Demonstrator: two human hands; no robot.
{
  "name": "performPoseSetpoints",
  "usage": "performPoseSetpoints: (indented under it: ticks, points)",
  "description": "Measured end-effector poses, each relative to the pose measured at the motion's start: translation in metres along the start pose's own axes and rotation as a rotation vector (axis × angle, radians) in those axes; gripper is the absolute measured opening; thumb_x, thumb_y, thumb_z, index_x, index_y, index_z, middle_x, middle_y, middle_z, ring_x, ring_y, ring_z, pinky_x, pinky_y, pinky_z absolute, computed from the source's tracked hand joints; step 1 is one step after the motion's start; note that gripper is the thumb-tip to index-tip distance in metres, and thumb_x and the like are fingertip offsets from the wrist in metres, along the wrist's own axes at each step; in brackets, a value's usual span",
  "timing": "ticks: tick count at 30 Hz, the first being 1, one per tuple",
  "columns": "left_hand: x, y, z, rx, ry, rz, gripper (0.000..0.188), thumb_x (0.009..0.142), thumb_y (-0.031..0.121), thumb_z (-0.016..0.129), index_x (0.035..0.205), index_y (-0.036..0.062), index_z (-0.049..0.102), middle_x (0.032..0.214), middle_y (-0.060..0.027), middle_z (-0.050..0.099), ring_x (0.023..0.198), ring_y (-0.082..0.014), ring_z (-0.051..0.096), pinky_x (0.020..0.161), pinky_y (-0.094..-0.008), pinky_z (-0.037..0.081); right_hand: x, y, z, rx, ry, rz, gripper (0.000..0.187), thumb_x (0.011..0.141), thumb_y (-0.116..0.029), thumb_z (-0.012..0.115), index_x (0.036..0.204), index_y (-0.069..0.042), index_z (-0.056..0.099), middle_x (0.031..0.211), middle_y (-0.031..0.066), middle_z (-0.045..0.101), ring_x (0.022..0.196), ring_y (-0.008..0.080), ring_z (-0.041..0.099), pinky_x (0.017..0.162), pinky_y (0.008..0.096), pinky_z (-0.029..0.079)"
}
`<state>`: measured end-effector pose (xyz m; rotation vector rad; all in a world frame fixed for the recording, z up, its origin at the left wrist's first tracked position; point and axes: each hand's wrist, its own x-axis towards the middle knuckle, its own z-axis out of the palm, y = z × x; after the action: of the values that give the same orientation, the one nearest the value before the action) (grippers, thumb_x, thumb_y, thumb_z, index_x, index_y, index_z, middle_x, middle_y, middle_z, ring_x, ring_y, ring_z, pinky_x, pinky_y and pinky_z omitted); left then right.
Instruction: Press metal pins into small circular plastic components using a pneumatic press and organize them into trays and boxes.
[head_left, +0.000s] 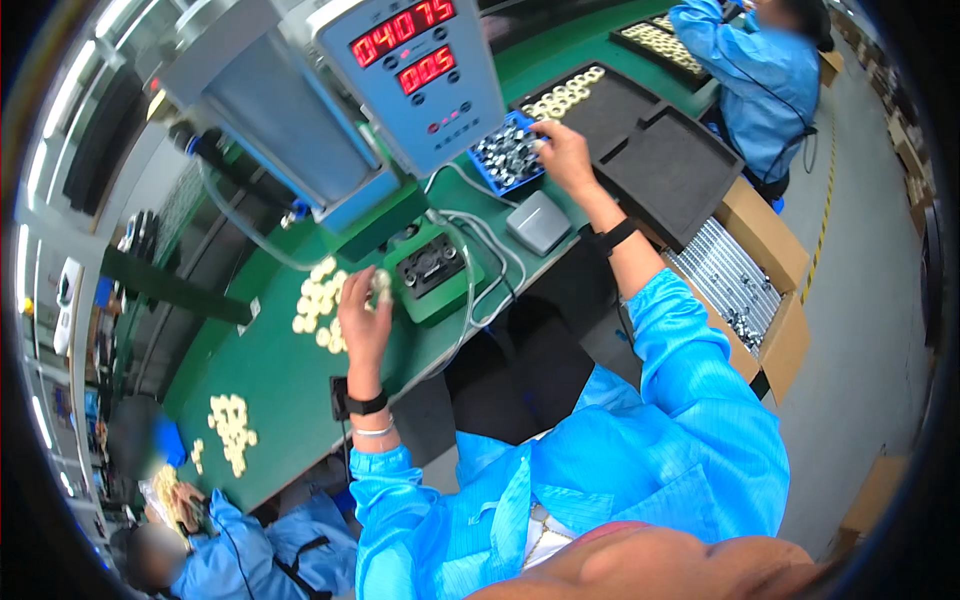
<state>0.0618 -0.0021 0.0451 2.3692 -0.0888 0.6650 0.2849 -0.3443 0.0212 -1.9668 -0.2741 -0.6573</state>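
My left hand (pixel 364 312) is at the left of the press fixture, its fingers closed around a small cream-coloured round part (pixel 382 282). Beside and behind that hand, a loose pile of similar cream parts (pixel 318 298) lies on the green bench. The fixture, a black block (pixel 432 262) on a green base, stands just right of the left hand. My right hand (pixel 566 156) reaches to the edge of a blue tray (pixel 521 187) full of small shiny metal parts (pixel 508 153). Its fingertips are pinched together; what they hold is too small to make out.
A machine with a red-digit display (pixel 415 85) rises over the bench. A grey box (pixel 538 222) and cables lie near the front edge. Black trays (pixel 670 165) and a carton of metal parts (pixel 790 330) are at right. Co-workers in blue sit on both sides.
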Motion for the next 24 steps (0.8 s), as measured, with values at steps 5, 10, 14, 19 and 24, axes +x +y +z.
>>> performPoseSetpoints:
  ticks: [5,10,14,19,24]
  points:
    - [0.010,0.034,0.024,-0.071,0.074,0.157,0.040,0.074,-0.005,0.068,0.113,0.0024,0.063,0.109,-0.0097,0.061,0.092,-0.0214,0.061,0.078,-0.0302,0.051,0.000,0.009,-0.028,-0.097,0.054,-0.003,0.023,0.076,-0.007,0.068,0.100,-0.005,0.069,0.091,0.0133,0.070,0.082,0.0269,0.069,0.075,0.0364,0.054]
    - [0.009,0.043,0.026,-0.105,0.073,0.059,0.037,0.074,-0.006,0.067,0.109,0.0015,0.063,0.107,-0.0093,0.061,0.092,-0.0215,0.062,0.078,-0.0300,0.052,0.003,0.002,-0.018,0.082,-0.022,0.108,0.021,0.082,-0.007,0.067,0.102,-0.001,0.067,0.078,0.0091,0.069,0.067,0.0136,0.068,0.065,0.0284,0.053]
    - [0.011,0.047,0.026,-0.141,0.072,0.112,0.036,0.076,-0.003,0.067,0.111,-0.0005,0.060,0.107,-0.0099,0.062,0.094,-0.0217,0.063,0.083,-0.0314,0.052,-0.001,0.002,-0.015,0.314,-0.014,0.169,0.021,0.086,-0.004,0.065,0.106,0.001,0.066,0.081,0.0074,0.070,0.071,0.0121,0.068,0.066,0.0260,0.054]
    - [0.009,0.047,0.044,-0.321,0.049,0.070,0.034,0.080,0.001,0.067,0.113,0.0007,0.058,0.105,-0.0098,0.065,0.094,-0.0221,0.064,0.086,-0.0324,0.051,-0.014,0.000,-0.019,0.484,-0.045,0.205,0.022,0.088,0.001,0.061,0.110,0.003,0.065,0.089,0.0055,0.069,0.077,0.0095,0.066,0.067,0.0236,0.055]
    - [0.008,0.048,0.054,-0.140,0.079,0.105,0.038,0.079,0.002,0.068,0.116,0.0017,0.059,0.110,-0.0116,0.065,0.100,-0.0268,0.062,0.089,-0.0360,0.049,-0.028,-0.002,-0.019,0.446,-0.101,0.187,0.021,0.087,0.001,0.062,0.108,0.003,0.065,0.089,0.0051,0.068,0.079,0.0087,0.065,0.070,0.0224,0.054]
